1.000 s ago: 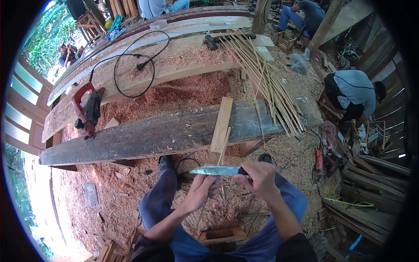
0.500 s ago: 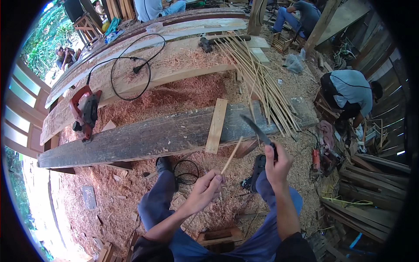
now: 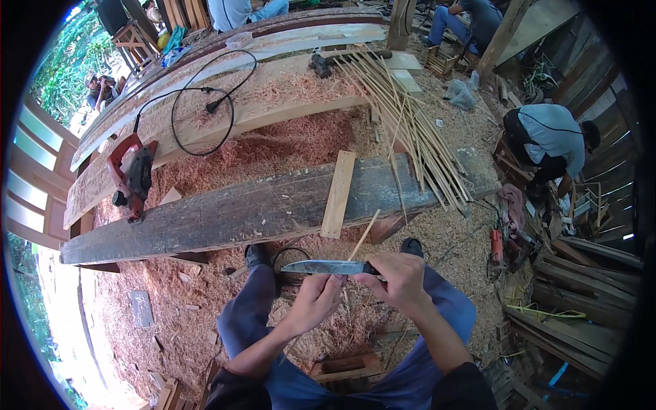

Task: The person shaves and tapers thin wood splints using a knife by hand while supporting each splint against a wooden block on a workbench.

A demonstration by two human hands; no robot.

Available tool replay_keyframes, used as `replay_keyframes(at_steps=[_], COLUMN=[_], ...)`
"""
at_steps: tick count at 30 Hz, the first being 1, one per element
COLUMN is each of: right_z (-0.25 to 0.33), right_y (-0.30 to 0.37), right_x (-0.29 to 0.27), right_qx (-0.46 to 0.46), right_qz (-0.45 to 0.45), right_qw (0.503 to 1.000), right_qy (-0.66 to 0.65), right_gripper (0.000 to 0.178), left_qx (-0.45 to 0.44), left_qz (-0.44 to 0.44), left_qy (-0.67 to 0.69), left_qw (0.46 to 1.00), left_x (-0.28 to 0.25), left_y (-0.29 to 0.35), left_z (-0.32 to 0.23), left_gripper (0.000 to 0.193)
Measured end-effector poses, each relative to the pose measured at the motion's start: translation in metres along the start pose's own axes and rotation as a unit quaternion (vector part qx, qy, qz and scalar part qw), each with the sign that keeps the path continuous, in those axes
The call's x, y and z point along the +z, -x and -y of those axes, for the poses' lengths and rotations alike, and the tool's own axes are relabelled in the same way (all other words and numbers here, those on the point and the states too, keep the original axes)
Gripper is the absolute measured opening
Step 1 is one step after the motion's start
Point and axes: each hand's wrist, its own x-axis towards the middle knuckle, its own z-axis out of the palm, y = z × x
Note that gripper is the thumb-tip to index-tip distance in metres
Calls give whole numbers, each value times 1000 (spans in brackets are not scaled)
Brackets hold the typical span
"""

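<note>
Right hand (image 3: 402, 279): gripping black-handled metal knife (image 3: 324, 267), tip nine o'clock. Left hand (image 3: 314, 304): pinching slim tan stick (image 3: 364, 235); best keep thumb clear.

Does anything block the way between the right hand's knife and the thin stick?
Nothing visible does: the knife, held in the right hand, crosses over the thin stick right by the left hand gripping it. Whether the two touch can't be told here.

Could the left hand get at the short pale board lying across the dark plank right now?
Probably not freely: the left hand holds a thin stick, and the knife in the right hand seems to lie across the way to the short pale board.
</note>
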Motion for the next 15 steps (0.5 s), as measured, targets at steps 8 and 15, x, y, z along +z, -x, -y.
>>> replay_keyframes(at_steps=[8,15], right_z=[-25,-27], right_y=[8,12], right_x=[-18,-9], right_qx=[15,44], right_qz=[-27,-93], right_qw=[989,992], right_qy=[142,72], right_gripper=[35,35], left_qx=[-79,-77], left_qz=[-8,7], left_qy=[100,160], left_qw=[992,984], left_x=[3,-14], left_y=[5,6], left_z=[-30,-15], left_gripper=[27,27])
